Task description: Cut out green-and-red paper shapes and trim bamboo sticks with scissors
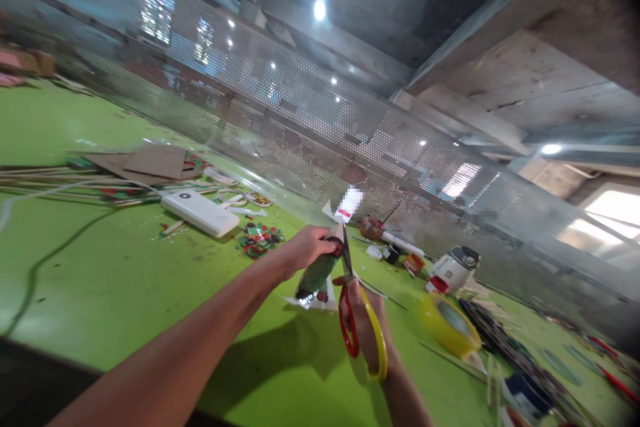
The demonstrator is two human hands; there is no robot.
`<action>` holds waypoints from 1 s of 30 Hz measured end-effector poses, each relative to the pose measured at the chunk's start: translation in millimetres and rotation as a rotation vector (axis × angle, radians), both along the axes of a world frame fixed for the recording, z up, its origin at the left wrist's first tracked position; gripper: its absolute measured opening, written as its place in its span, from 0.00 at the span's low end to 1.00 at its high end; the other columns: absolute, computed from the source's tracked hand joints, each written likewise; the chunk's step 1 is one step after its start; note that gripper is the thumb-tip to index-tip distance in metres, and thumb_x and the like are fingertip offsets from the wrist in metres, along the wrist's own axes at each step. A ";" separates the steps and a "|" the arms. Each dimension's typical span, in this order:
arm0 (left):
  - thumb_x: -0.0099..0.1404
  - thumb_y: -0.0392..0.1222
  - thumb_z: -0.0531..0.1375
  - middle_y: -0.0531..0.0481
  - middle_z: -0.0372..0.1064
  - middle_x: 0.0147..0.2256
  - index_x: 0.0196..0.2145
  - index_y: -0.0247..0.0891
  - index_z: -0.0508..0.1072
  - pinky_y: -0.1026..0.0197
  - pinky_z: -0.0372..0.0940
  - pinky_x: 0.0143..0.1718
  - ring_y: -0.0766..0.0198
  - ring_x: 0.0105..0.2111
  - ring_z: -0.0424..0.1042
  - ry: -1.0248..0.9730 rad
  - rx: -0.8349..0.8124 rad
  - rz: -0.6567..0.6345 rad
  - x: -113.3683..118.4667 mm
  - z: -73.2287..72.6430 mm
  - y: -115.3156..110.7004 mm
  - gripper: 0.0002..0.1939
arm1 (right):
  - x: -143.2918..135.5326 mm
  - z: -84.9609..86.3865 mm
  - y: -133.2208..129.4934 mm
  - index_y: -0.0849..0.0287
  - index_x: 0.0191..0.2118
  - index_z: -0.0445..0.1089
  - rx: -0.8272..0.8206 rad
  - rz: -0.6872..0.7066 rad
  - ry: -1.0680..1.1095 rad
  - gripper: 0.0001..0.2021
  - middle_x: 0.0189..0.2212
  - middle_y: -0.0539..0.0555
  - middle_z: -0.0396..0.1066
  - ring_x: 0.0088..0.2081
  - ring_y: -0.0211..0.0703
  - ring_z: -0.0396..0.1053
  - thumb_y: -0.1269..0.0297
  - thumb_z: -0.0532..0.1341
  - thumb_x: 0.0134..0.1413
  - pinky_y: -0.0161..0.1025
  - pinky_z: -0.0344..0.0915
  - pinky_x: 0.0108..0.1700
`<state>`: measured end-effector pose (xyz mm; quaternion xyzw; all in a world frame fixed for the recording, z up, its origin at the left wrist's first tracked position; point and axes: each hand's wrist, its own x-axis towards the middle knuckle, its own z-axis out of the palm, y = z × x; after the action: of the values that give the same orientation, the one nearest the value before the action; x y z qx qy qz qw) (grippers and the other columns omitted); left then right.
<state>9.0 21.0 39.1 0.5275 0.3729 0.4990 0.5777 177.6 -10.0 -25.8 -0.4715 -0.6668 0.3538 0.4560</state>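
Observation:
Near the centre of the head view, my left hand (305, 250) is closed on a green printed sheet (319, 273) with red and dark patches and a clear, shiny lower edge. My right hand (367, 317) grips scissors (377, 340) with one red and one yellow handle loop. Their blades point up and away, right beside the upper part of the sheet. Whether the blades touch the sheet is too small to tell. Small green and red cut pieces (260, 239) lie in a pile left of my left hand.
A white power bank (200, 212) with a cable, brown card (155, 163) and sticks are on the left. To the right stand small paint pots (391, 253), a roll of yellow tape (450, 325), a white device (457, 267) and a dark blue jar (527, 395). A mesh panel (300, 120) rises behind.

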 end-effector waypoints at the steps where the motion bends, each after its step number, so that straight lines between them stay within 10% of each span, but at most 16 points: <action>1: 0.47 0.41 0.62 0.50 0.68 0.21 0.23 0.33 0.72 0.65 0.51 0.23 0.67 0.20 0.62 -0.009 -0.004 -0.005 -0.1 0.1 -0.1 0.08 | -0.1 1.3 -1.3 0.64 0.38 0.69 -0.010 0.015 0.010 0.31 0.10 0.42 0.50 0.12 0.31 0.48 0.37 0.50 0.51 0.30 0.48 0.15; 16: 0.47 0.41 0.63 0.50 0.68 0.23 0.25 0.33 0.72 0.65 0.54 0.23 0.67 0.21 0.63 0.021 -0.036 -0.110 -14.5 -0.3 4.2 0.09 | 6.7 16.8 -11.0 0.64 0.37 0.69 0.037 0.096 -0.168 0.29 0.13 0.44 0.53 0.16 0.32 0.50 0.40 0.47 0.56 0.31 0.50 0.19; 23: 0.48 0.42 0.63 0.49 0.69 0.25 0.26 0.32 0.71 0.64 0.57 0.26 0.66 0.23 0.65 0.084 -0.004 -0.159 -12.5 -6.8 7.1 0.10 | 8.9 16.0 -3.5 0.62 0.38 0.71 0.123 0.205 -0.187 0.30 0.29 0.57 0.71 0.27 0.40 0.69 0.40 0.46 0.57 0.35 0.66 0.29; 30: 0.49 0.40 0.61 0.47 0.70 0.26 0.27 0.31 0.71 0.64 0.56 0.24 0.66 0.22 0.65 0.051 -0.043 -0.188 -9.2 -2.7 3.0 0.09 | 8.4 16.0 -6.1 0.63 0.44 0.68 0.152 0.133 -0.251 0.29 0.20 0.51 0.66 0.20 0.37 0.62 0.41 0.45 0.58 0.34 0.61 0.24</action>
<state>-0.2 23.9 36.4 0.5603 0.3467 0.4208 0.6235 186.0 -16.1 -9.7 -0.4313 -0.7730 0.2700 0.3789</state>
